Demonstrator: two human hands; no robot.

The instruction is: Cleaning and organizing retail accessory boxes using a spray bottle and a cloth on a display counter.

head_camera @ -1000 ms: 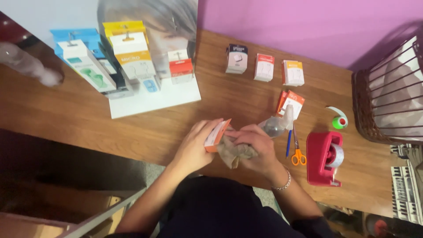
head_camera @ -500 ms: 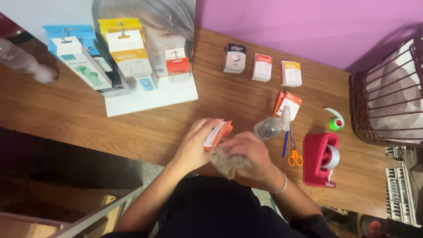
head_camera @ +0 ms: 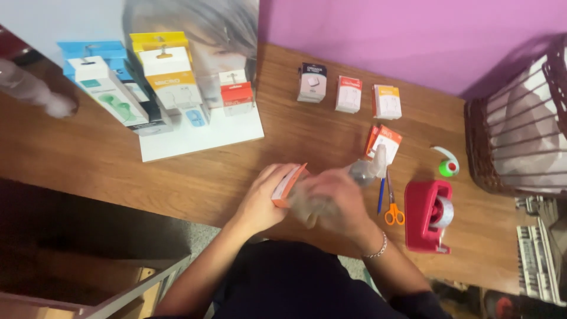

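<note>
At the near edge of the wooden table (head_camera: 118, 171), the left hand (head_camera: 260, 204) curls around a small orange-and-white box (head_camera: 288, 185), fingers wrapped over its top and thumb side below, holding it tilted just above the tabletop. The right hand (head_camera: 336, 204) is blurred; it is pressed against a piece of clear plastic wrap (head_camera: 363, 171) that bunches up between the box and the hand and trails toward the right, but how its fingers are set cannot be told. A bracelet (head_camera: 376, 248) sits on that wrist. Just right of the hands lie a blue pen (head_camera: 381, 196) and orange-handled scissors (head_camera: 392, 207), side by side, and next to them stands a red tape dispenser (head_camera: 430, 215) with a roll of clear tape in it. A second orange-and-white box (head_camera: 384, 142) lies just beyond the wrap, and a small green-and-white tape roller (head_camera: 447, 163) is near the dispenser. Farther back, three small boxes (head_camera: 348, 93) stand in a row near the purple wall (head_camera: 413, 35). To the left, a white display stand (head_camera: 201, 133) carries blue, yellow and red packages. A dark wicker basket (head_camera: 508, 130) sits at the right edge.
</note>
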